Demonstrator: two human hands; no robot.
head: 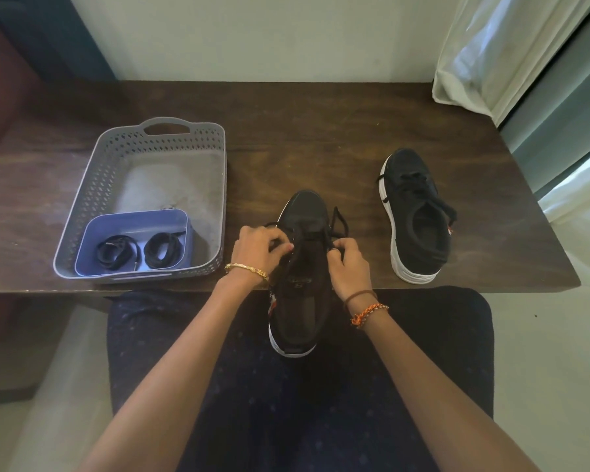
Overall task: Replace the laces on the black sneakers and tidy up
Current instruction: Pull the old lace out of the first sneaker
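A black sneaker with a white sole (300,267) is being held toe-away, half on the near edge of the dark wooden table (286,131) and half over the lap. Its black lace (338,221) is being pinched by both hands, forearms angled inward: the left hand (259,248) with fingers curled at the eyelets, the right hand (349,264) likewise clamped. The second black sneaker (418,216) is lying well right. Two coiled black laces (137,252) are sitting in a small blue tub (133,219) inside the grey perforated plastic basket (96,185).
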